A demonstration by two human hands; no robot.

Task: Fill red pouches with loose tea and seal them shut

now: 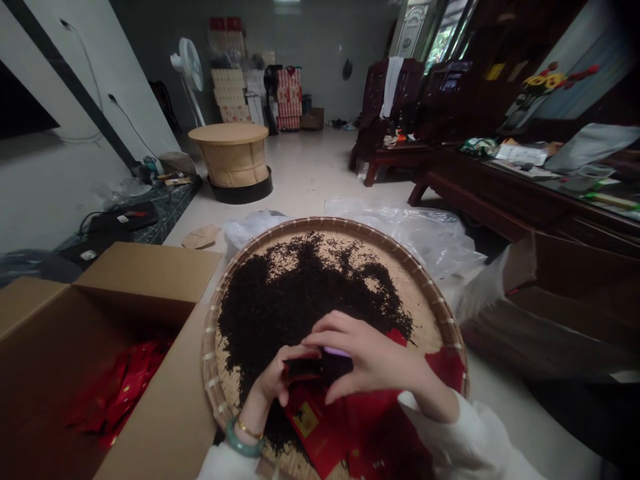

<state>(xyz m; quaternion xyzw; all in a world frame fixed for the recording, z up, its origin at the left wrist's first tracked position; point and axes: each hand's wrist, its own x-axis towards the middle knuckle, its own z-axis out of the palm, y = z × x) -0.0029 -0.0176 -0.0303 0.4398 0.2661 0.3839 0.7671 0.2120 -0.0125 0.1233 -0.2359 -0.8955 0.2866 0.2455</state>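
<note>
Pinching a small dark-red packet [306, 369], the left hand [270, 383] and right hand [365, 353] curl together just above loose black tea [295, 307] on a round bamboo tray [400, 257], more red packets [320, 427] lying on its near edge.

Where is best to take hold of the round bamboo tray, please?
Probably its raised woven rim at the far side, coming from beyond: that edge lies free, while the left hand, right hand and flat red packets crowd the near edge.
</note>
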